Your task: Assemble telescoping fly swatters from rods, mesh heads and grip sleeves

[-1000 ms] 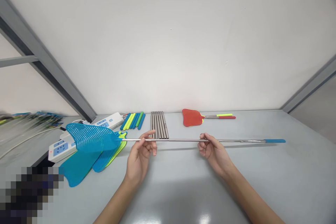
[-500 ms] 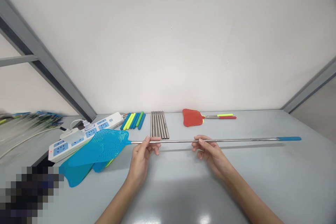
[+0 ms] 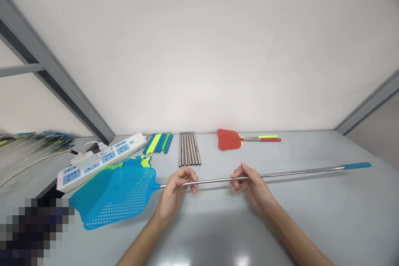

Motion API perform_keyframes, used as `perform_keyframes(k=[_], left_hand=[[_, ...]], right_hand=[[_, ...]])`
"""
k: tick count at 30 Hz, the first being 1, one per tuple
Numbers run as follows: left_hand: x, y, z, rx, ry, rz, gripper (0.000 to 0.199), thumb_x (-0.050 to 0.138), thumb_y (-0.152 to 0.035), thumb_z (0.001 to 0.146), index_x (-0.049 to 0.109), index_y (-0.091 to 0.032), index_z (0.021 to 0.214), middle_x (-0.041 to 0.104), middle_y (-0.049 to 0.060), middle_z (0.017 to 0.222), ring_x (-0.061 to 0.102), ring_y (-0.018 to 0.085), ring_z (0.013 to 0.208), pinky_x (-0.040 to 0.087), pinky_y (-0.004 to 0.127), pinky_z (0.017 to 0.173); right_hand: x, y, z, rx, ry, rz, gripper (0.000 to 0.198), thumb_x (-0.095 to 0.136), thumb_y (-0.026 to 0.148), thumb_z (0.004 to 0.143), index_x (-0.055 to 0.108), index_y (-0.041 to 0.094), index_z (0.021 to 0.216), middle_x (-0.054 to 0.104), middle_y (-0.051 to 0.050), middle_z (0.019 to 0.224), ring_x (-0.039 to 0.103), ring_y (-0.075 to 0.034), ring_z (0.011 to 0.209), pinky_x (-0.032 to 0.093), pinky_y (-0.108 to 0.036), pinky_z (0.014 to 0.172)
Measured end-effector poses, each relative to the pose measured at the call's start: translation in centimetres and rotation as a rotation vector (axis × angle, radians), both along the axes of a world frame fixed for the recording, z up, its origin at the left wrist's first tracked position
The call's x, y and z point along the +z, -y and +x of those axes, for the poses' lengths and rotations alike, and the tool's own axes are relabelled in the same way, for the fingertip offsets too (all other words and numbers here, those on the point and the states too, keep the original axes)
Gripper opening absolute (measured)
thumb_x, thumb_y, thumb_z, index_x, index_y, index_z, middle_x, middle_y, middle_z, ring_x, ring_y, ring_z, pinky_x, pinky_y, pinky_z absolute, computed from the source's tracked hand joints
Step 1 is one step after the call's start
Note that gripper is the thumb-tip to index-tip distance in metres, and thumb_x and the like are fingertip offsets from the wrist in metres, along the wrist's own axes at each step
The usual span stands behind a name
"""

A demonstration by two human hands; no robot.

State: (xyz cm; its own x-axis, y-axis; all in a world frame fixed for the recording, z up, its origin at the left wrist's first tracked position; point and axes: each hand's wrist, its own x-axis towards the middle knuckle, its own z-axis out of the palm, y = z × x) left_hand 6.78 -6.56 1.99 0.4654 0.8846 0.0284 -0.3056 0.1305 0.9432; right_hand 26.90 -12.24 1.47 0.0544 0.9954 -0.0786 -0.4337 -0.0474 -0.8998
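A long fly swatter (image 3: 124, 197) with a blue perforated head, thin metal telescopic rod and blue grip lies across both hands. My left hand (image 3: 174, 193) is closed around the rod near the head. Farther along the rod, my right hand (image 3: 251, 183) holds it between thumb and fingers. The blue grip (image 3: 358, 166) points out to the right, slightly raised. Beneath the swatter's head lie more blue and yellow-green swatter heads (image 3: 146, 161), partly hidden by it.
A white power strip (image 3: 137, 142) with plugs runs along the left. Behind the hands lie several coloured grips (image 3: 158, 143), a row of metal tubes (image 3: 189, 149) and red and yellow swatters (image 3: 230, 139). Plastic-wrapped goods (image 3: 40, 145) sit at far left, beyond a grey frame post.
The swatter has come closer and its head has turned flatter to view, now lower. The grip end has shifted right. Both hands still hold the rod.
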Motion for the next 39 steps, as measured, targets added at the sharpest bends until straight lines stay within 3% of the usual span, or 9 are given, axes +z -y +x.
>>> perform_keyframes(k=[5, 8, 12, 20, 25, 39], left_hand=[[0.6, -0.2, 0.1, -0.118, -0.156, -0.050, 0.034, 0.028, -0.034, 0.079, 0.055, -0.015, 0.069, 0.054, 0.004, 0.063, 0.048, 0.015, 0.057, 0.037, 0.028, 0.061], [1.4, -0.1, -0.2, -0.257, -0.273, -0.067, 0.045, 0.024, -0.043, 0.081, 0.054, -0.014, 0.065, 0.054, 0.005, 0.061, 0.047, 0.014, 0.054, 0.037, 0.028, 0.059], [2.2, 0.3, -0.8, -0.407, -0.317, -0.082, 0.047, 0.027, -0.044, 0.081, 0.055, -0.013, 0.060, 0.052, 0.004, 0.059, 0.046, 0.013, 0.051, 0.036, 0.026, 0.054], [1.7, 0.6, -1.0, -0.410, -0.271, -0.131, 0.048, 0.024, -0.040, 0.084, 0.053, -0.012, 0.059, 0.048, 0.002, 0.056, 0.046, 0.011, 0.049, 0.037, 0.027, 0.055], [1.7, 0.9, -0.7, -0.432, -0.279, -0.139, 0.048, 0.022, -0.038, 0.084, 0.054, -0.012, 0.060, 0.049, 0.001, 0.050, 0.046, 0.011, 0.047, 0.037, 0.028, 0.062], [0.7, 1.4, -0.2, -0.408, -0.194, -0.190, 0.047, 0.024, -0.039, 0.083, 0.053, -0.012, 0.057, 0.052, 0.002, 0.048, 0.049, 0.013, 0.046, 0.038, 0.029, 0.059]], right_hand=[[0.0, 0.1, 0.2, -0.043, 0.080, 0.015, 0.033, 0.046, 0.038, 0.077, 0.060, 0.016, 0.057, 0.048, 0.000, 0.045, 0.046, -0.012, 0.048, 0.033, -0.025, 0.049], [-0.1, 0.1, 0.2, -0.037, 0.057, 0.032, 0.033, 0.045, 0.037, 0.079, 0.055, 0.016, 0.054, 0.046, 0.001, 0.043, 0.046, -0.011, 0.045, 0.032, -0.025, 0.048], [-0.1, 0.2, 0.2, 0.074, -0.025, 0.037, 0.038, 0.033, 0.039, 0.083, 0.054, 0.017, 0.060, 0.054, -0.003, 0.048, 0.047, -0.013, 0.045, 0.031, -0.025, 0.045], [-0.1, 0.4, 0.1, 0.241, -0.058, -0.024, 0.040, 0.031, 0.035, 0.085, 0.059, 0.013, 0.068, 0.055, -0.005, 0.052, 0.049, -0.013, 0.051, 0.035, -0.027, 0.051], [-0.2, 0.4, 0.1, 0.246, -0.081, -0.041, 0.043, 0.031, 0.038, 0.085, 0.060, 0.014, 0.066, 0.055, -0.004, 0.050, 0.050, -0.014, 0.053, 0.036, -0.028, 0.058], [-0.7, 0.7, -0.7, 0.263, -0.101, -0.034, 0.043, 0.027, 0.034, 0.087, 0.063, 0.012, 0.075, 0.053, -0.003, 0.048, 0.049, -0.013, 0.051, 0.034, -0.029, 0.059]])
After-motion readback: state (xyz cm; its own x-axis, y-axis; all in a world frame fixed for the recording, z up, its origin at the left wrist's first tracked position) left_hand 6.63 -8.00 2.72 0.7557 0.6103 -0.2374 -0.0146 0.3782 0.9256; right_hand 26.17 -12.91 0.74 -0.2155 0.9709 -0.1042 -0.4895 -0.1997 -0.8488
